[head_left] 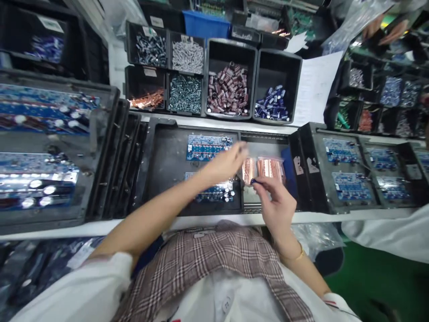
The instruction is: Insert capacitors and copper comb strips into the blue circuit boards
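My left hand (229,162) is over the right edge of the black tray (164,165), its fingertips smeared by motion; what they hold, if anything, cannot be made out. A blue circuit board (204,146) lies beneath and behind it. A second blue board (221,193) sits nearer me, partly covered by my left forearm. My right hand (276,201) pinches a small dark blue part (254,181) between thumb and finger. Behind that hand lie copper-coloured strips of parts (271,169).
Black bins of brown cylinders (229,89) and blue cylinders (274,103) stand behind the tray. Framed boards (351,185) lie at right, larger boards (36,179) at left. Another person's hands (385,31) show at top right, and a white sleeve (389,232) at right.
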